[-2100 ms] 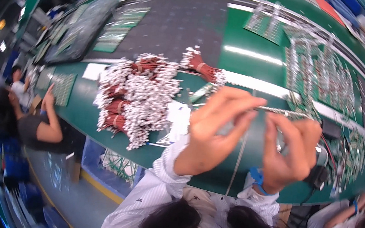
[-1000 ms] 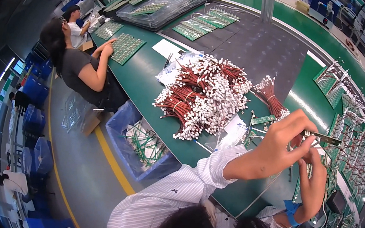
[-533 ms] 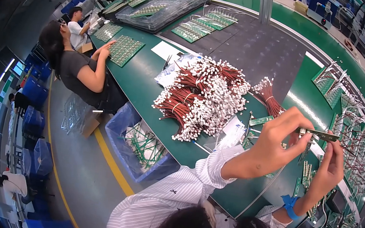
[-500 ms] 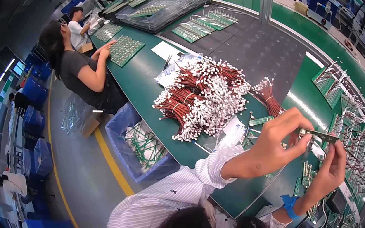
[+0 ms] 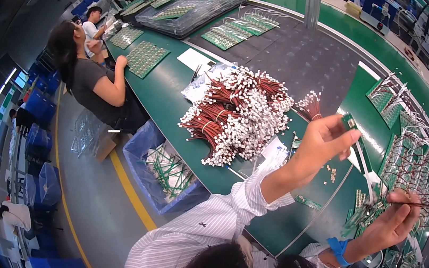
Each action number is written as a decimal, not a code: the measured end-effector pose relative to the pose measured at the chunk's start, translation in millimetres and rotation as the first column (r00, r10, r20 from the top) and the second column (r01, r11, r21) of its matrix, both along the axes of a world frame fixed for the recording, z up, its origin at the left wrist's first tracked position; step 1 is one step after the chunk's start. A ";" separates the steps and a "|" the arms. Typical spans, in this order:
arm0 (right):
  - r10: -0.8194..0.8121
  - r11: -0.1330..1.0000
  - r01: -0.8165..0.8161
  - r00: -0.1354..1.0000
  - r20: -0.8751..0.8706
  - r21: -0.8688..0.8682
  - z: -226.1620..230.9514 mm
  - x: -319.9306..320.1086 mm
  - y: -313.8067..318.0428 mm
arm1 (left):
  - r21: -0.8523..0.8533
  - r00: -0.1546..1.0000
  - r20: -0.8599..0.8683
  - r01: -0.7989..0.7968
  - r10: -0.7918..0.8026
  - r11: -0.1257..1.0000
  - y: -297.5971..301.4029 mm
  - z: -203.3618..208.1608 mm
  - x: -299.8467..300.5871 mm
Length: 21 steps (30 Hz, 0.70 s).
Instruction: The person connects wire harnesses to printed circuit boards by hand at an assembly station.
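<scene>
My left hand (image 5: 315,149) is raised over the green bench, its thumb and fingers pinching a small green circuit board (image 5: 349,121) with a pale component on it. Lower and further right, my right hand (image 5: 392,223), with a blue band at the wrist, has its fingers closed on a thin dark wire (image 5: 410,204). Where that wire leads is hard to make out. Close by my right hand lies a loose heap of green board strips (image 5: 361,222). A big pile of red-brown wire bundles with white connectors (image 5: 239,110) sits left of my left hand.
Wired circuit boards (image 5: 415,158) crowd the right side. A smaller wire bundle (image 5: 312,104) lies behind my left hand. A blue lined bin (image 5: 166,181) holding green strips stands below the bench edge. To the left, a co-worker (image 5: 93,76) handles a board panel (image 5: 147,59).
My hands have moved apart: the left went up and back with a small board, the right down and rightward. Before, both held one board between them. The co-worker's arm has shifted.
</scene>
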State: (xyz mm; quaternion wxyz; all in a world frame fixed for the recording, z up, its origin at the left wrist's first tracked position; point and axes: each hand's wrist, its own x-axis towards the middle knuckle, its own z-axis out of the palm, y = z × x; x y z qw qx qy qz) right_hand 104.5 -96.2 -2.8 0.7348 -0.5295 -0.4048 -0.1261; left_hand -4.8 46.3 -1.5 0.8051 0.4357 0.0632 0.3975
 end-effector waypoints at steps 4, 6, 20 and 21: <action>0.793 0.586 -0.728 0.606 -0.065 0.355 6.9 -2.8 -3.7 | 0.022 0.996 -0.035 -0.076 0.076 0.997 3.1 -1.8 2.1; 0.831 0.532 -0.725 0.546 -0.106 0.436 9.5 -5.0 -5.8 | 0.119 0.990 -0.028 -0.131 0.135 0.984 1.1 -3.5 6.9; 0.907 0.393 -0.820 0.274 -0.319 0.415 0.7 -18.0 4.2 | 0.445 0.926 -0.198 -0.207 0.321 0.871 -18.9 6.1 -1.0; 0.869 0.469 -0.827 0.368 -0.331 0.311 7.3 -17.2 3.4 | 0.427 0.927 -0.206 -0.204 0.314 0.881 -19.9 8.0 -3.1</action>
